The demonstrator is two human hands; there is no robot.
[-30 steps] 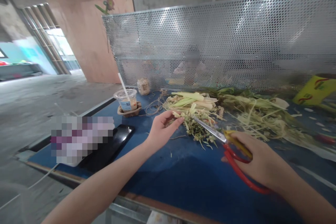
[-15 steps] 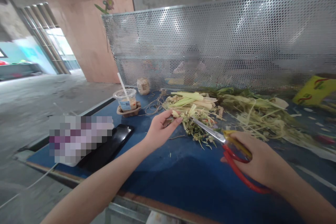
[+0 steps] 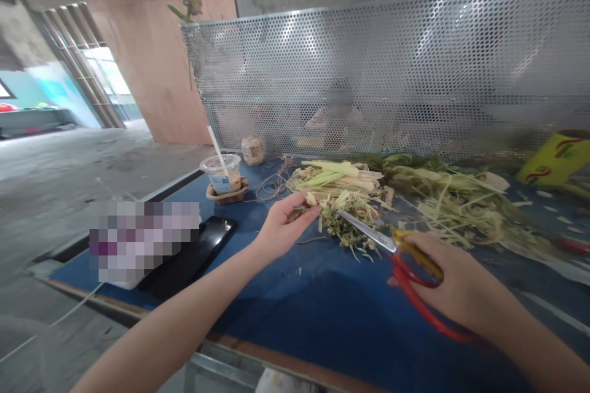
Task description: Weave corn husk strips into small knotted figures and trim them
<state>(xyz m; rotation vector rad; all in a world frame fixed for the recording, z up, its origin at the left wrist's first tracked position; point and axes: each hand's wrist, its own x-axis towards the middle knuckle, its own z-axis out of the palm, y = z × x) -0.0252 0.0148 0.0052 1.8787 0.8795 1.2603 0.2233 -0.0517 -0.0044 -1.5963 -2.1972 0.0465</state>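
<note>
My left hand (image 3: 286, 226) is closed in a pinch on a pale yellow-green piece of plant, which looks like husk (image 3: 312, 199). My right hand (image 3: 454, 276) grips a pair of scissors (image 3: 369, 232) by red and yellow handles. Their metal blades point left towards the pinched piece, the tips lying among the trimmings, so whether they touch it is hard to see. Under and beside the blades lies a heap of small green and pale cut bits (image 3: 351, 234). Just behind it is a pile of pale green strips (image 3: 338, 175).
A lidded plastic cup (image 3: 222, 175) with a straw stands in a cardboard holder. Beside it are loose twine (image 3: 275, 184) and a twine ball (image 3: 252, 151). A dark tray (image 3: 198, 255) lies left; loose husks (image 3: 465, 196) spread right. A perforated metal screen (image 3: 369, 73) closes the blue table's (image 3: 299, 313) back.
The view has shifted very slightly. Both hands, the scissors and the pinched husk are in practically the same place.
</note>
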